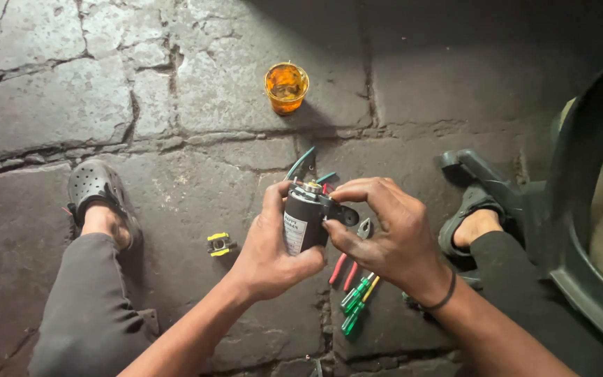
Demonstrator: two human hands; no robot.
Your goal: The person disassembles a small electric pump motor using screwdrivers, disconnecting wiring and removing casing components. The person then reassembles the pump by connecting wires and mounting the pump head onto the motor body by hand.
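My left hand [268,246] grips a black cylindrical electrical part [303,222] with a white label, held upright above the stone floor. Green and red wires [300,165] stick out of its top. My right hand [385,234] pinches a black bracket [340,213] on the cylinder's upper right side. Beneath my hands, red-handled pliers [347,265] and green-handled screwdrivers [356,301] lie on the floor.
A small yellow and black part [219,244] lies on the floor left of my hands. An orange glass of liquid [286,87] stands farther away. My feet in dark clogs [95,190] rest left and right. A dark plastic chair [581,202] stands at the right.
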